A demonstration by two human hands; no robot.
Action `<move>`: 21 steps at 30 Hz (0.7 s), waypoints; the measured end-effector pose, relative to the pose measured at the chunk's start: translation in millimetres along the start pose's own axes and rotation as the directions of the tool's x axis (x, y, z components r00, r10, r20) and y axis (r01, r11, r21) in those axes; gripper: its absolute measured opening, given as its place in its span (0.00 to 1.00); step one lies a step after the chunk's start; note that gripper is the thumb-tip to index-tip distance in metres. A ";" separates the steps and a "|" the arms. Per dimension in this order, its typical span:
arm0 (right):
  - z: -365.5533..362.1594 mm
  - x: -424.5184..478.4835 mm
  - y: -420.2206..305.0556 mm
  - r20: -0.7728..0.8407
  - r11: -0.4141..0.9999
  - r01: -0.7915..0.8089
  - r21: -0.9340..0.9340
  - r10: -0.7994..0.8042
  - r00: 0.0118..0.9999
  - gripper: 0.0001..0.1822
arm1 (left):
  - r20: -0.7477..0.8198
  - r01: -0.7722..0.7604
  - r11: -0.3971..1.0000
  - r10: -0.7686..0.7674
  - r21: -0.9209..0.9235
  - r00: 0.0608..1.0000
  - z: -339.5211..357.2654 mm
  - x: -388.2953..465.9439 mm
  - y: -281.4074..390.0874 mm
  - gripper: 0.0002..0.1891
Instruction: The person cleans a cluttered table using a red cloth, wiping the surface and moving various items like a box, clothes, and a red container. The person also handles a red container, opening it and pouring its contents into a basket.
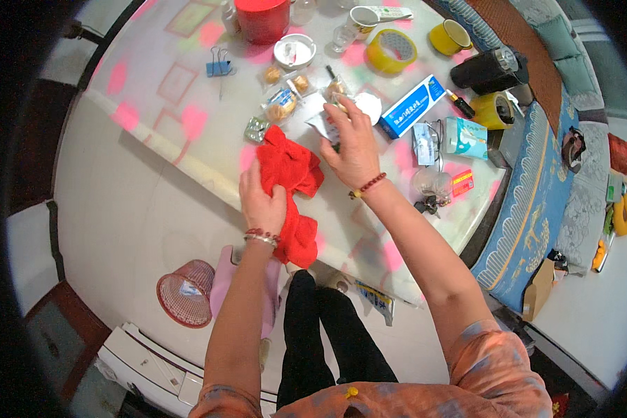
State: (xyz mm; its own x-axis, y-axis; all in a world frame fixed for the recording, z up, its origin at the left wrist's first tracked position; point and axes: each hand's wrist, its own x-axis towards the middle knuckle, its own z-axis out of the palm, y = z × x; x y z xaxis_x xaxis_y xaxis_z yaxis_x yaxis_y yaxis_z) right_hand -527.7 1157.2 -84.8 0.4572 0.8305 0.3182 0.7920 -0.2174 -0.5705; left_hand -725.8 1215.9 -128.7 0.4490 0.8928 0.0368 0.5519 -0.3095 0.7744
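A red cloth (287,162) lies bunched over the near edge of the table, its lower end hanging down toward my knees. My left hand (264,201) grips it from the left, thumb on top. Further right, my right hand (354,149) is over the table with thumb and fingers curled around a small white and silver packet (323,125). Part of that packet is hidden behind the fingers. Just left of it are wrapped snacks (280,104) and a small green wrapper (256,128). A round white item (368,107) shows beyond my right fingers.
A blue carton (413,107), tape roll (392,50), yellow mug (449,37), black flask (485,68), white ashtray (294,50) and red container (262,20) stand on the table (151,68). A glass jar (432,183) is at right. Below are a basket (185,293) and pink stool (224,287).
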 end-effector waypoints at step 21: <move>32.7 17.6 8.1 0.268 0.916 -0.034 -0.400 0.153 0.951 0.27 | -0.128 -0.075 0.960 0.113 0.271 0.985 34.5 3.9 -7.6 0.30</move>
State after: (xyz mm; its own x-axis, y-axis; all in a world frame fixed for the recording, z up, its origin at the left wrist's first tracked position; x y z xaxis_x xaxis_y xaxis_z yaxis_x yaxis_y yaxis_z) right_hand -526.5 1186.9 -108.6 0.4471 0.8944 0.0122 0.8716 -0.4326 -0.2305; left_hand -704.0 1210.5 -156.3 0.4152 0.8864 0.2046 0.6861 -0.4528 0.5694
